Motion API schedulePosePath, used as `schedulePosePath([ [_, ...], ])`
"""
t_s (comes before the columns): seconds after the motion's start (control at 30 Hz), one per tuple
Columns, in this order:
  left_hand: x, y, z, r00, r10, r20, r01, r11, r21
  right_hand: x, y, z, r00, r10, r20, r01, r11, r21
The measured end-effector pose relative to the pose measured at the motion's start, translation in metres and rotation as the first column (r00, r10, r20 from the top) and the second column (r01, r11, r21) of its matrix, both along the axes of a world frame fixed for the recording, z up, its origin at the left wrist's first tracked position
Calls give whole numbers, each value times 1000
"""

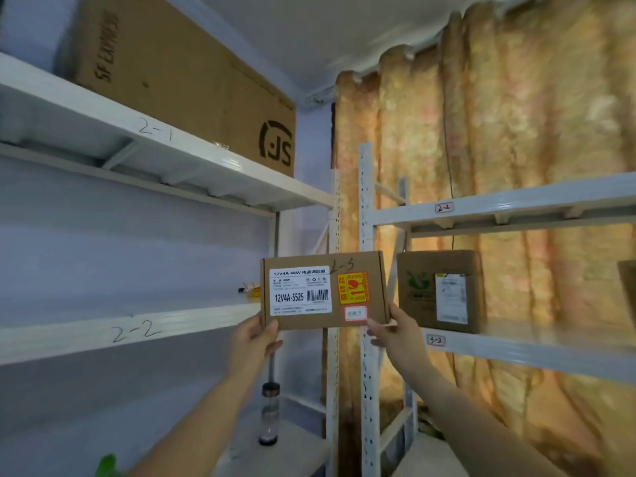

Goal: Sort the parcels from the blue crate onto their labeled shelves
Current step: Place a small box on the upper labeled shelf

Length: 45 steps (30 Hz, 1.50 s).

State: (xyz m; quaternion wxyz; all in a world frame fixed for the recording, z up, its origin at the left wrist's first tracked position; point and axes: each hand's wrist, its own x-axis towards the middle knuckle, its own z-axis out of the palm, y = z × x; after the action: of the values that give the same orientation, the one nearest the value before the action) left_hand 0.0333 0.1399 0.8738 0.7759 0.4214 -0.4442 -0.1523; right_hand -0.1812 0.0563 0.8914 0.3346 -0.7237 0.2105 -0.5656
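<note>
A flat brown cardboard parcel (347,261) is held up in front of me, its white label reading 12V4A-5525 and "2-3" handwritten near its top edge. My left hand (253,342) pinches its lower left corner. Its lower right corner is pinched by my right hand (395,333). Behind it, white shelves carry handwritten marks: the shelf marked 2-1 (156,134) at upper left and the shelf marked 2-2 (136,330) at left. The right rack has tags 2-2 (444,207) and 3-2 (435,340). The blue crate is out of view.
A large SF Express carton (179,74) lies on the top left shelf. A brown box (442,290) with a white label stands on the right rack. A clear bottle (269,413) stands on a low shelf. An orange curtain (516,115) hangs behind.
</note>
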Motion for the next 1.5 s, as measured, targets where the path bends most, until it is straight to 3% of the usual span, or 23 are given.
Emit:
schedulePosePath([
  [0.1, -18, 0, 19, 937, 192, 292, -195, 981, -18, -23, 8, 18, 991, -136, 11, 136, 987, -82],
  [0.2, -44, -2, 34, 858, 289, 424, -289, 955, -66, -48, 12, 26, 971, -237, 32, 240, 959, -149],
  [0.33, -78, -7, 51, 907, 185, 379, -174, 983, -63, -85, 15, 37, 935, -353, 36, 352, 910, -220],
  [0.5, -121, -15, 74, 907, 111, 407, -85, 993, -83, -136, 17, 55, 909, -409, 82, 417, 887, -198],
  [0.6, -157, -21, 89, 910, 67, 409, -28, 994, -101, -172, 16, 68, 855, -503, 128, 519, 825, -224],
  [0.73, -219, -39, 107, 900, 24, 436, 32, 992, -120, -226, 9, 81, 788, -567, 241, 605, 785, -133],
  [0.9, -314, -67, 122, 835, 82, 543, 23, 983, -183, -302, 7, 98, 661, -675, 326, 737, 666, -114],
  [1.07, -398, -95, 139, 804, 105, 585, 49, 969, -242, -395, 4, 115, 625, -738, 252, 780, 583, -227],
  [1.2, -448, -117, 154, 815, 58, 577, 100, 966, -238, -449, -5, 129, 609, -739, 288, 790, 535, -299],
  [1.5, -500, -182, 166, 751, 132, 647, 71, 958, -277, -491, -71, 154, 562, -749, 351, 819, 445, -363],
])
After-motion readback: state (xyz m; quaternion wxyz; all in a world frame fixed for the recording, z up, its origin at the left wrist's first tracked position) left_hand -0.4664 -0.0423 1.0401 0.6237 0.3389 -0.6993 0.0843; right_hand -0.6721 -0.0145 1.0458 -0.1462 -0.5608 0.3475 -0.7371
